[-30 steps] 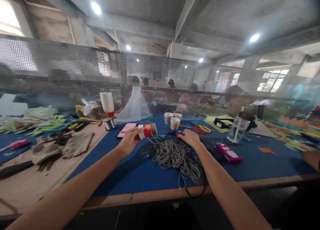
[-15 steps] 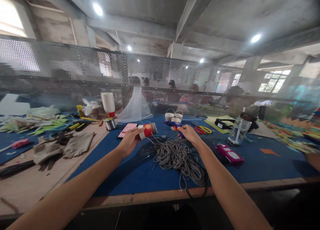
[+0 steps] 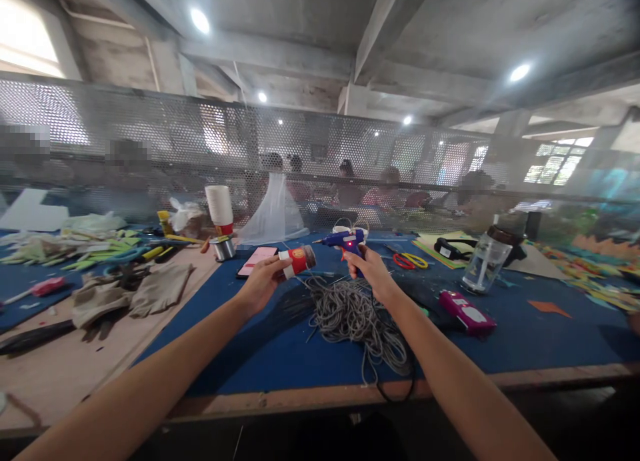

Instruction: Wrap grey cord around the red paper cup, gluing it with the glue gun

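My left hand (image 3: 264,282) is closed around a red and white paper cup (image 3: 297,261), which lies tilted on its side in the air with grey cord wound round one end. In my right hand (image 3: 371,269) is a blue hot glue gun (image 3: 345,239), held by its handle, a small red light glowing on its body. The gun's nozzle points left, a little above and apart from the cup. Below both hands lies a loose heap of grey cord (image 3: 353,321) on the blue table mat (image 3: 235,361). Small white cups stand behind the gun, partly hidden by it.
A phone (image 3: 256,261), a spool of wire (image 3: 223,249) and stacked paper cups (image 3: 219,207) stand left. Work gloves (image 3: 160,291) lie further left. Scissors (image 3: 410,260), a glass bottle (image 3: 483,261) and a purple box (image 3: 467,312) are right. A perforated screen (image 3: 175,147) runs behind.
My right hand has raised the glue gun slightly and turned it, so its body and red light now show. The cup in my left hand has hardly moved.
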{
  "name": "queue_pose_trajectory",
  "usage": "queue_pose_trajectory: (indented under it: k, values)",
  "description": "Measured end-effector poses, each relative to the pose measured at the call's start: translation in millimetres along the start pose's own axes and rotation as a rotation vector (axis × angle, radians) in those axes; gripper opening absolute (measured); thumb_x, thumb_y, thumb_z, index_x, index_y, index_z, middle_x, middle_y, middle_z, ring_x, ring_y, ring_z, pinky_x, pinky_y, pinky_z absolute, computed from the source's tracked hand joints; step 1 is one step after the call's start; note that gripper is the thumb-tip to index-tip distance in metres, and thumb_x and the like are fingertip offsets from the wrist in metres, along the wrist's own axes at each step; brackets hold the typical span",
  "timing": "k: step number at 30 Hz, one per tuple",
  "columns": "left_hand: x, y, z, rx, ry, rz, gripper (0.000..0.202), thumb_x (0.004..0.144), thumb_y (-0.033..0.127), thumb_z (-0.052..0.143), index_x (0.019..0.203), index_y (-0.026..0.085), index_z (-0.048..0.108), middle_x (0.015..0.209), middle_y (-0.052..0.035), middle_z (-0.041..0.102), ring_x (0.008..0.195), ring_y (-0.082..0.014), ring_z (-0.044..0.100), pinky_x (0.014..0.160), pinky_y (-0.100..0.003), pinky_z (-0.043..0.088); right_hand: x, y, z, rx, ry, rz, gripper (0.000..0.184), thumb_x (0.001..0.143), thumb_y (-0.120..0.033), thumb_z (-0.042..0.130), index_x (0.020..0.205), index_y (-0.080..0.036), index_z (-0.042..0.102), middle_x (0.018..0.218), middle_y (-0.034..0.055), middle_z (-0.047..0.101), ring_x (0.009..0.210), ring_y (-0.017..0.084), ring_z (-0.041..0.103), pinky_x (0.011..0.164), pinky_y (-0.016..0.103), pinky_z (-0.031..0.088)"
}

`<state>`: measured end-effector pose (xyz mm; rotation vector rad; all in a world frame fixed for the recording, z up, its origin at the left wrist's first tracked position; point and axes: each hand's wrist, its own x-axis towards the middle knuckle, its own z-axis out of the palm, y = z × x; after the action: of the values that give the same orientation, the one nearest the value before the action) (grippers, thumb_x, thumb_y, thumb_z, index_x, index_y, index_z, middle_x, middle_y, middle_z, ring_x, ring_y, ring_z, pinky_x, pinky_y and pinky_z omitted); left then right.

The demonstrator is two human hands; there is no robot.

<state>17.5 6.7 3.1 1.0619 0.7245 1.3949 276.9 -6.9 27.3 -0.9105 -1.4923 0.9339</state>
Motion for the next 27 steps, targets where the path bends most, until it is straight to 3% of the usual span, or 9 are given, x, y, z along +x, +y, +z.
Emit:
queue_pose_trajectory:
  k: [6, 11, 17, 23, 27]
  values:
    - [-3.1, 3.2, 3.6, 0.044, -0.014, 0.003, 0.026, 0.070, 0.026, 0.082, 0.092, 0.013, 0.077, 0.089, -0.0085, 0.076, 0.077, -0.0174, 0.067, 0.072, -0.027, 0.053, -5.2, 1.5, 7.7, -0.151, 0.011, -0.040, 0.030, 0.085, -0.047, 0.065, 0.086, -0.018, 0.064, 0.050, -0.0052, 0.056, 0.047, 0.012, 0.054, 0.057, 0.025, 0.046]
    - [-5.0, 5.6, 5.2, 0.050, -0.005, 0.006, 0.023, 0.071, 0.026, 0.082, 0.091, 0.013, 0.078, 0.089, -0.0086, 0.076, 0.076, -0.0179, 0.066, 0.070, -0.027, 0.052, -9.0, -0.4, 12.4, -0.183, -0.010, -0.035, 0.026, 0.085, -0.044, 0.063, 0.093, -0.019, 0.065, 0.049, -0.0051, 0.057, 0.046, 0.014, 0.055, 0.057, 0.027, 0.048]
    - [-1.4, 1.3, 1.8, 0.039, -0.016, 0.015, 0.024, 0.073, 0.023, 0.080, 0.094, 0.013, 0.078, 0.092, -0.0108, 0.077, 0.078, -0.0194, 0.068, 0.071, -0.027, 0.053, -13.1, -3.0, 15.0, -0.385, 0.052, 0.020, 0.033, 0.082, -0.053, 0.068, 0.073, -0.021, 0.064, 0.046, -0.0029, 0.054, 0.045, 0.015, 0.053, 0.052, 0.029, 0.046]
    - [-0.1, 0.6, 1.5, 0.065, -0.019, 0.036, 0.021, 0.072, 0.025, 0.080, 0.090, 0.016, 0.079, 0.090, -0.0096, 0.078, 0.081, -0.0216, 0.069, 0.072, -0.029, 0.054, -13.9, 5.1, 16.0, -0.703, 0.091, -0.152, 0.036, 0.086, -0.055, 0.065, 0.088, -0.020, 0.073, 0.071, 0.0062, 0.071, 0.072, 0.024, 0.068, 0.068, 0.032, 0.049]
    - [-0.6, 0.9, 1.4, 0.080, -0.012, 0.045, 0.021, 0.071, 0.025, 0.080, 0.089, 0.015, 0.079, 0.091, -0.0097, 0.078, 0.080, -0.0210, 0.068, 0.074, -0.030, 0.053, -14.6, 8.1, 16.4, -0.854, 0.090, -0.198, 0.039, 0.090, -0.056, 0.061, 0.103, -0.022, 0.075, 0.077, 0.0074, 0.074, 0.075, 0.025, 0.069, 0.067, 0.030, 0.047]
